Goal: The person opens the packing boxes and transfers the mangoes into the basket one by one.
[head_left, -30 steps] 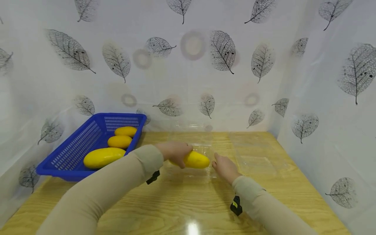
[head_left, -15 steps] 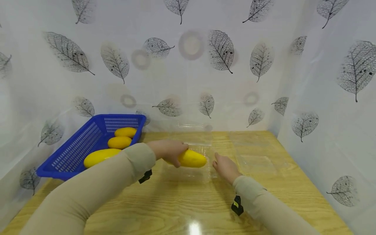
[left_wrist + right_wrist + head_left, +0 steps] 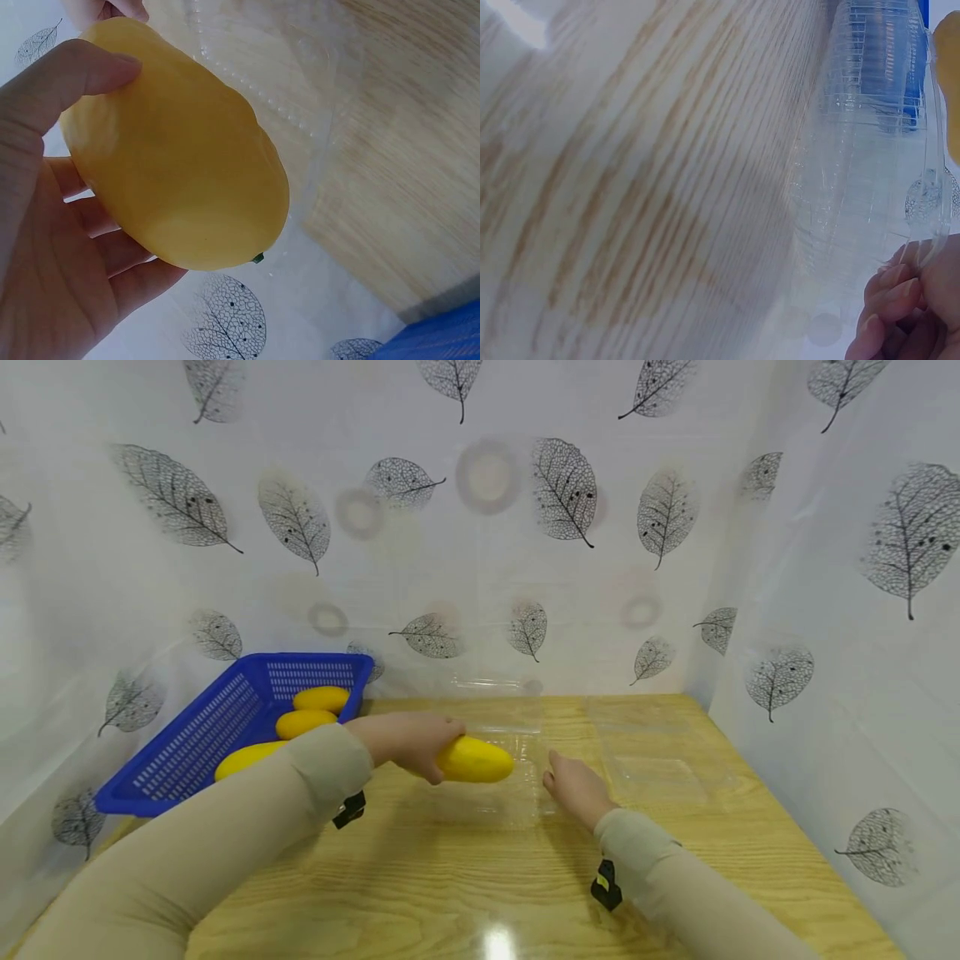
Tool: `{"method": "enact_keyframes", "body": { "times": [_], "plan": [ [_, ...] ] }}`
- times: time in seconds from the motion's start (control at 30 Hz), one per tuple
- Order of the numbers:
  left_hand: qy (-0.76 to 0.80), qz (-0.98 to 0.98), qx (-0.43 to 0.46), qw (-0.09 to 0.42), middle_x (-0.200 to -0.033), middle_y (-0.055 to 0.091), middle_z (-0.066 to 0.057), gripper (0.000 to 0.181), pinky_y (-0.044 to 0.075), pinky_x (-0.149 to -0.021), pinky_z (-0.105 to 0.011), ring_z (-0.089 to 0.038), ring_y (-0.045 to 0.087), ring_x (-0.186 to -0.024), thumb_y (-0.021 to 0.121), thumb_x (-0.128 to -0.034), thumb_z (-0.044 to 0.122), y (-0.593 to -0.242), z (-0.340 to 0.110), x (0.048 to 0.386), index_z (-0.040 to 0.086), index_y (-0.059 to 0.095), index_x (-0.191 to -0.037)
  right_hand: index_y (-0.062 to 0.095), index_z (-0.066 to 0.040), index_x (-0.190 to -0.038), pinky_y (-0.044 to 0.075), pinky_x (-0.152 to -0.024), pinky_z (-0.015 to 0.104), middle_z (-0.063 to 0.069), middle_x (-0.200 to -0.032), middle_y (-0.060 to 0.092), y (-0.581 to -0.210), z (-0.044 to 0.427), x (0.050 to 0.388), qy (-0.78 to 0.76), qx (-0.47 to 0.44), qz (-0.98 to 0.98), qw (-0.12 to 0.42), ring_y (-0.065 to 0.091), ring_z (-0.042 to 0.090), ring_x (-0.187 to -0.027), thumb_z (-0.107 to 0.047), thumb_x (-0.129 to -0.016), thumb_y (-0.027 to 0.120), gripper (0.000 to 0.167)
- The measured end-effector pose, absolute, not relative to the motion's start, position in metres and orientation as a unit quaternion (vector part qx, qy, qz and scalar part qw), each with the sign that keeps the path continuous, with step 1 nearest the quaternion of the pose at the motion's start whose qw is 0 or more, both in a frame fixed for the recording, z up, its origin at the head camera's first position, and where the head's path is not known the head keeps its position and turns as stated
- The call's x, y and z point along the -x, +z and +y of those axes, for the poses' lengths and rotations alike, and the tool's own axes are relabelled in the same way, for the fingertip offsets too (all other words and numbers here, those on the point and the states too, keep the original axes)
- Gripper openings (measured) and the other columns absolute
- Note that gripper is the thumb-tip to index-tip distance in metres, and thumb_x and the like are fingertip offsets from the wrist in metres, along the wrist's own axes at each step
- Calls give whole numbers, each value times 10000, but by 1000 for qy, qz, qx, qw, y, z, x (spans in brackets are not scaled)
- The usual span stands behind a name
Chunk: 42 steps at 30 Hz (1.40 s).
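Note:
My left hand (image 3: 412, 739) grips a long, smooth yellow fruit (image 3: 476, 760) above a clear plastic clamshell box (image 3: 483, 806). In the left wrist view, the thumb lies over the fruit (image 3: 180, 157), the other fingers curl beneath it, and a small green stem tip (image 3: 258, 257) shows. My right hand (image 3: 573, 785) is at the box's right side. Seen from the right wrist, its curled fingers (image 3: 900, 296) pinch the rim of the clear box (image 3: 855, 187). The box's lid (image 3: 487, 706) stands raised at the back.
At the left, a blue plastic basket (image 3: 187, 739) holds more yellow fruits (image 3: 306, 723), partly hidden by my left sleeve. Another clear plastic box (image 3: 660, 777) lies at the right on the wooden table (image 3: 420, 885). A leaf-patterned curtain (image 3: 480, 568) encloses the back and sides.
My left hand has moved left with the yellow fruit, uncovering more of the clear box. The right hand stays at the box's right edge.

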State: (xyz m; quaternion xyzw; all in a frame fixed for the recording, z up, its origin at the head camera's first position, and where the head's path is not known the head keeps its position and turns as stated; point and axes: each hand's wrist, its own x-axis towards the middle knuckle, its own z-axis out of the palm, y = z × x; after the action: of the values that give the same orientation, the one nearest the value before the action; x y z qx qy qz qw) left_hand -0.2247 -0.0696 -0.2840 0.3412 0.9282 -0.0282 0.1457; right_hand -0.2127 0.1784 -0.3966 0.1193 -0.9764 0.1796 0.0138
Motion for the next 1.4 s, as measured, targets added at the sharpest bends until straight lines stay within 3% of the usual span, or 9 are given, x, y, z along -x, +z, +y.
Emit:
{"method": "enact_keyframes", "body": {
  "times": [0.47,0.77,1.4],
  "plan": [
    [-16,929,-344,134,-1046,533,-23,571,454,-837,-357,-160,517,-859,732,-717,225,-280,-91,221,77,487,-1211,492,74,-1249,272,-433,254,20,-553,428,-397,177,212,183,-121,-975,17,317,114,-453,-87,-939,489,350],
    [-17,927,-353,123,-1006,546,-22,574,464,-809,-359,-158,526,-827,727,-698,205,-273,-107,216,46,493,-1198,446,78,-1310,267,-428,250,25,-565,446,-397,177,213,174,-116,-978,6,312,113,-455,-96,-941,490,410],
    [-14,936,-335,106,-1110,576,-77,631,455,-856,-401,-183,543,-896,713,-706,199,-260,-129,208,14,482,-1263,413,81,-1341,295,-437,255,31,-598,487,-396,176,212,170,-110,-979,-1,320,114,-454,-113,-947,486,445]
  ]
}}
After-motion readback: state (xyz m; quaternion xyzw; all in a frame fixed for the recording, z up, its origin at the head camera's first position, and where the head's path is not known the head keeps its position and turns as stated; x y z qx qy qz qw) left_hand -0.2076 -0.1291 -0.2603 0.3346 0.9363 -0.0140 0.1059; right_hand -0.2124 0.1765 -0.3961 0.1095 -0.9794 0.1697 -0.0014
